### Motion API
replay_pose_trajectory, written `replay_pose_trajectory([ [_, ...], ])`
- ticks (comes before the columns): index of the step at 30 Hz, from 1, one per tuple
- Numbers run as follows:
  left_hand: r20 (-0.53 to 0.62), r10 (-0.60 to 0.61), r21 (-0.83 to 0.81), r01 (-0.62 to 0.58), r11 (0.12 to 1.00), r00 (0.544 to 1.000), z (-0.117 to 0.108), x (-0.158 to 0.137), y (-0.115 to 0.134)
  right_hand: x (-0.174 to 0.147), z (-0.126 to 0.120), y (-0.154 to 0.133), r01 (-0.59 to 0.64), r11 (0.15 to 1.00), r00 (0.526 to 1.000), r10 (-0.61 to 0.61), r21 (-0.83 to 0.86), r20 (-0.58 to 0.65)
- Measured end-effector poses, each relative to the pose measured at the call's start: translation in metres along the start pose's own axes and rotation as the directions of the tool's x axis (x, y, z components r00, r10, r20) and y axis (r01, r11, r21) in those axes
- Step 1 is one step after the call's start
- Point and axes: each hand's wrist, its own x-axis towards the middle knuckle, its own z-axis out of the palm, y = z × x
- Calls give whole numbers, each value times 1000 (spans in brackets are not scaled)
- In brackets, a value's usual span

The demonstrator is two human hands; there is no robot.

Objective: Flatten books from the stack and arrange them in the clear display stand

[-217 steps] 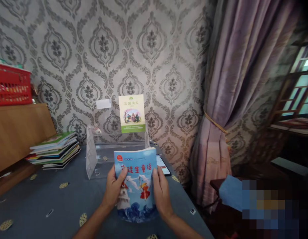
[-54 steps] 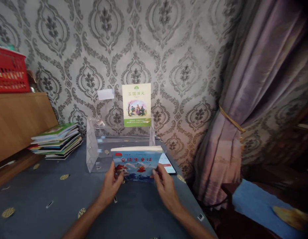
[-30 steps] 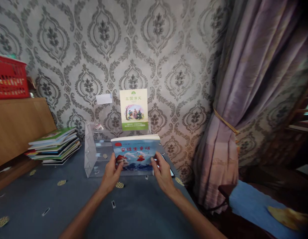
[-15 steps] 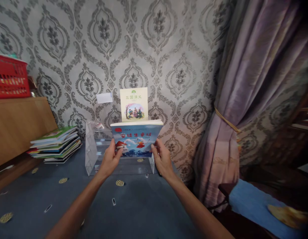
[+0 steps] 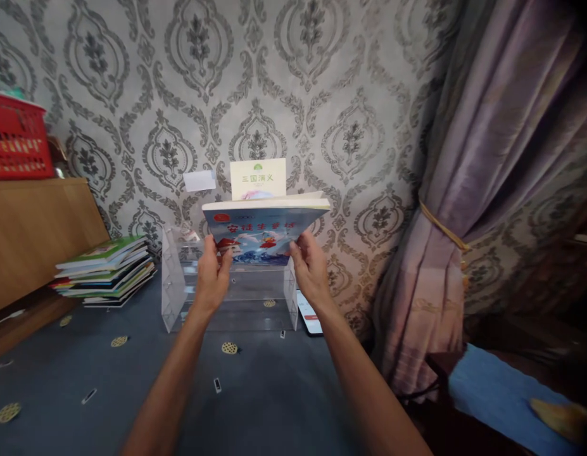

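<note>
A blue picture-covered book (image 5: 259, 237) with red Chinese lettering is held level between my two hands, its white page edges tipped upward. My left hand (image 5: 213, 272) is closed on its left side, thumb on the front cover. On the right side my right hand (image 5: 312, 269) grips it the same way. Beneath and behind the book stands a clear plastic tiered rack (image 5: 175, 288) on the table. A cream book (image 5: 258, 177) stands upright at the rack's back, its lower part hidden by the blue book.
A stack of books (image 5: 106, 269) lies at the left beside a wooden cabinet (image 5: 41, 234) with a red basket (image 5: 18, 136) on top. A phone (image 5: 311, 318) rests right of the rack. A tied purple curtain (image 5: 426, 272) hangs at the right. Patterned wallpaper closes off the back.
Both hands have raised the blue book, and its top edge now tips further away and covers more of the cream book. The phone beside the rack has come into sight.
</note>
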Motion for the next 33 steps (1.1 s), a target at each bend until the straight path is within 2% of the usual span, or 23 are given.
replay_pose_trajectory([
  [6,14,-39,55,38,998,999,5,-2,-3,3,-4,8,-31,996,999,32,-85,19],
  [11,28,-89,86,86,993,996,4,-5,-2,2,-4,7,-57,993,996,63,-103,57],
  [17,39,-168,83,164,983,985,3,-4,1,-1,-1,8,-73,994,996,77,-85,42],
  [23,47,-214,34,213,977,976,6,-9,-19,-3,0,20,-93,988,989,105,-121,100],
  [29,94,-318,-26,322,946,943,8,-12,-37,-5,1,29,-105,981,979,131,-163,157],
  [33,49,-271,-16,272,962,961,6,-11,-25,-4,0,24,-117,981,978,140,-152,152],
])
